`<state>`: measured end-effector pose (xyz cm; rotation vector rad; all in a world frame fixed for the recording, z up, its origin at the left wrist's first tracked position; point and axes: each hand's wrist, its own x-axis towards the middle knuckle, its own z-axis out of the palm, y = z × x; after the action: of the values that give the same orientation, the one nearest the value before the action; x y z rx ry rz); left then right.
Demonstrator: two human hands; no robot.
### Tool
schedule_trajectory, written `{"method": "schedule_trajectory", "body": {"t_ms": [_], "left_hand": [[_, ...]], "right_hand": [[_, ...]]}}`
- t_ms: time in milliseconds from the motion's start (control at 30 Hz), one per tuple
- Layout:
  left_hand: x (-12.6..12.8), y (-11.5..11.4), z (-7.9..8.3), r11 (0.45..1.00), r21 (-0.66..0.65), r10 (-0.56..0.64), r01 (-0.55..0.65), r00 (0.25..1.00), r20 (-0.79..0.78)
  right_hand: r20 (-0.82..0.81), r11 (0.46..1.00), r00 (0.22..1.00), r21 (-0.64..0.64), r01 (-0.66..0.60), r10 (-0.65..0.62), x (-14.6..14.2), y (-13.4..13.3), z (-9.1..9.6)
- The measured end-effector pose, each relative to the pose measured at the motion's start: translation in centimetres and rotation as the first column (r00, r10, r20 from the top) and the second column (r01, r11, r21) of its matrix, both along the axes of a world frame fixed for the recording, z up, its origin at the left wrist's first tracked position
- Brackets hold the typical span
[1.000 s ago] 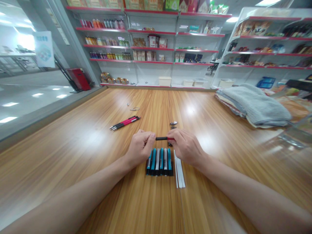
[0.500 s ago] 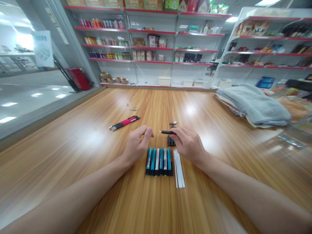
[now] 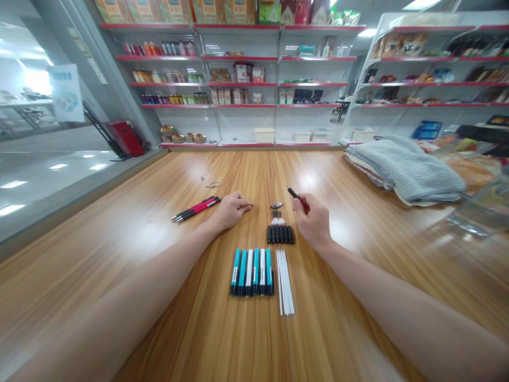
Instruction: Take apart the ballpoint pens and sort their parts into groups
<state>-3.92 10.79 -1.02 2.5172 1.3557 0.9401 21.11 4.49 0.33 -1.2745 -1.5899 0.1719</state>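
Note:
My right hand (image 3: 314, 218) is closed on a red and black pen (image 3: 298, 199) that points up and away, above the wooden table (image 3: 159, 254). My left hand (image 3: 233, 207) lies flat on the table with fingers stretched out, holding nothing, just right of a small bunch of red and black pens (image 3: 194, 208). Between my hands lie a row of black pen caps (image 3: 280, 234), small metal tips (image 3: 277, 217) and clips (image 3: 277, 205). Nearer to me lie several teal and white pen barrels (image 3: 252, 271) side by side, with white refill tubes (image 3: 284, 281) to their right.
A folded pile of striped cloth (image 3: 405, 168) lies at the right of the table. A small ring (image 3: 213, 184) and a tiny metal piece lie further back left. Store shelves (image 3: 246, 79) with goods stand behind the table. A glass partition runs along the left.
My hands have come apart: the left let go of the pen and moved left onto the table, the right lifted the pen up and right. The view shifted back a little.

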Motion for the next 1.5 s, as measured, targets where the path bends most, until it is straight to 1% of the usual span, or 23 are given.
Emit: {"method": "schedule_trajectory", "body": {"t_ms": [100,167,267,400,467,633,733,867,1033,1200,1367,1500], "left_hand": [[1.3,2.2,-0.4,0.996,0.056,-0.073,0.074,0.997,-0.021],[1.9,2.8,-0.7,0.989,0.094,-0.107,0.110,0.994,-0.038],[2.3,2.7,-0.9,0.983,0.098,-0.153,0.155,0.988,-0.024],[2.6,2.1,-0.4,0.982,0.050,-0.185,0.183,0.982,0.035],[2.8,1.9,-0.2,0.988,0.021,-0.156,0.156,0.986,0.049],[3.5,1.7,0.1,0.998,-0.058,-0.026,0.030,0.997,0.076],[4.0,1.5,0.3,0.999,-0.049,0.014,-0.011,0.999,0.050],[4.7,1.1,0.6,0.997,-0.015,0.078,-0.078,0.996,-0.037],[4.9,0.8,0.7,0.998,-0.011,0.064,-0.065,0.993,-0.096],[5.0,0.8,0.4,0.997,0.000,0.081,-0.082,0.992,-0.096],[5.0,0.7,0.3,0.997,0.007,0.073,-0.073,0.993,-0.091],[5.0,0.7,0.2,0.997,0.011,0.072,-0.071,0.994,-0.083]], "right_hand": [[-0.012,1.000,1.000,-0.026,-0.001,0.001,0.1,0.0,-0.1],[-0.027,0.999,1.000,-0.042,0.001,-0.002,0.2,0.2,-0.2],[-0.037,0.997,0.999,-0.074,0.006,-0.008,0.4,0.7,-0.4],[-0.059,0.990,0.998,-0.141,0.019,-0.027,0.5,2.1,-0.5],[-0.059,0.984,0.997,-0.173,0.032,-0.042,0.5,2.8,-0.5],[-0.009,0.970,0.996,-0.228,0.087,-0.091,0.5,4.1,-0.9],[0.019,0.969,0.997,-0.233,0.081,-0.079,0.6,4.3,-1.2],[0.058,0.968,0.998,-0.245,0.045,-0.032,0.8,4.3,-1.3],[0.074,0.967,0.997,-0.251,0.035,-0.017,0.6,4.1,-1.0],[0.058,0.969,0.998,-0.246,0.020,-0.006,0.4,3.9,-0.8],[0.069,0.965,0.997,-0.259,0.032,-0.014,0.4,3.9,-0.7],[0.073,0.967,0.997,-0.252,0.018,0.001,0.4,4.0,-0.8]]}}
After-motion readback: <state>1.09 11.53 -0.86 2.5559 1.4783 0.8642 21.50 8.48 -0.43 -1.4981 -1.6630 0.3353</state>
